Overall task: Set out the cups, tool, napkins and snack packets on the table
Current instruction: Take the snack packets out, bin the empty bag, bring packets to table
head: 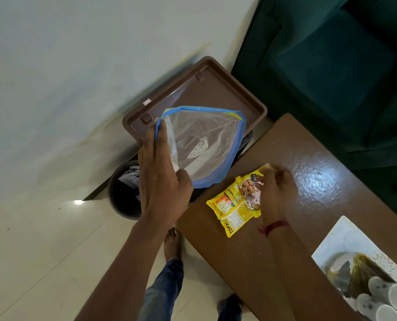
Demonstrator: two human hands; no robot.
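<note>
My left hand (162,177) grips a clear plastic zip bag (202,144) with a blue rim, held open in the air past the table's left end. A white piece lies inside the bag. My right hand (277,191) pinches the top edge of yellow snack packets (233,205) that lie on the brown table (308,181). At the lower right, several white cups (387,300) lie on their sides on a white tray (347,235), next to a gold-patterned wrapper (359,272).
A brown plastic tray (206,89) rests on a dark waste bin (121,195) left of the table. A dark green sofa (331,54) fills the upper right. My bare feet (173,242) stand on the pale tiled floor (42,251) by the table's edge.
</note>
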